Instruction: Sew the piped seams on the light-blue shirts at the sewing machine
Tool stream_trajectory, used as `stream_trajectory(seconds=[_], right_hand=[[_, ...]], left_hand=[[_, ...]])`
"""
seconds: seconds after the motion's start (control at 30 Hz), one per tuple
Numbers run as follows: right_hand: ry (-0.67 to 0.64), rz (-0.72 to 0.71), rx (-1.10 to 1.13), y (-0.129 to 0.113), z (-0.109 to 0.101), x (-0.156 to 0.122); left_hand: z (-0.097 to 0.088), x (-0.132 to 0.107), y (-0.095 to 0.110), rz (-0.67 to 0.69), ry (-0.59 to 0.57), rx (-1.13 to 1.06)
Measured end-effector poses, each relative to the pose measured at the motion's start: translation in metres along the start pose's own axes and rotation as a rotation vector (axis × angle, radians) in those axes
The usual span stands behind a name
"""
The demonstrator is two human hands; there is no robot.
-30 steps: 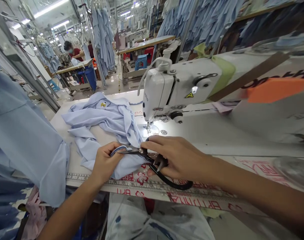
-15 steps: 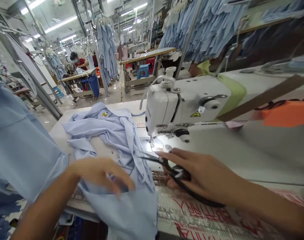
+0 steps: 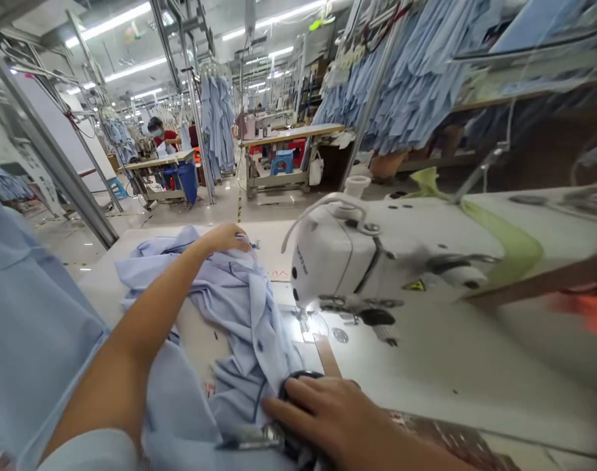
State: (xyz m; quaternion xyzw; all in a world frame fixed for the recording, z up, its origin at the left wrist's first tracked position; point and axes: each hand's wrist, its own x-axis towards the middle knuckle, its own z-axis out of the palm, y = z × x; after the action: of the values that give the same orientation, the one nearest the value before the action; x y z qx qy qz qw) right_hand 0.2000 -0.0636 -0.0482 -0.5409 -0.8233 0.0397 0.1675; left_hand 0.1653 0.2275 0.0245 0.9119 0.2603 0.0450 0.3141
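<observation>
A light blue shirt point(image 3: 232, 288) lies bunched on the white table left of the sewing machine point(image 3: 327, 255). My left hand point(image 3: 227, 238) reaches across to the shirt's far end, its fingers curled down over the cloth and partly hidden. In front, my right hand point(image 3: 335, 412) is closed around the black handles of a pair of scissors point(image 3: 269, 437). The blades point left over the near part of the shirt and are blurred. Beside the lit needle area, the shirt's right edge lies apart from the presser foot point(image 3: 304, 322).
More light blue cloth point(image 3: 28, 314) hangs close on my left. Racks of blue garments point(image 3: 391, 78) stand behind the machine. Beyond are a metal post point(image 3: 77, 163), another worktable point(image 3: 293, 134), a blue stool point(image 3: 282, 162) and a person point(image 3: 165, 137) seated at a table.
My left hand has moved forward from the near cloth to the shirt's far end. My right hand has come nearer and left with the scissors. The view has tilted up somewhat.
</observation>
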Motion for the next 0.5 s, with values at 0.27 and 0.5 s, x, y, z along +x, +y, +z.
stream_trajectory(seconds=[0.27,0.5], right_hand=[[0.217,0.359,-0.106,0.003,-0.027,-0.016],[0.186,0.384,-0.148,-0.015,-0.034,-0.016]], left_hand=[[0.036,-0.147,0.020,0.070,0.132,-0.381],[0.062,-0.174,0.041,0.108,0.067,-0.609]])
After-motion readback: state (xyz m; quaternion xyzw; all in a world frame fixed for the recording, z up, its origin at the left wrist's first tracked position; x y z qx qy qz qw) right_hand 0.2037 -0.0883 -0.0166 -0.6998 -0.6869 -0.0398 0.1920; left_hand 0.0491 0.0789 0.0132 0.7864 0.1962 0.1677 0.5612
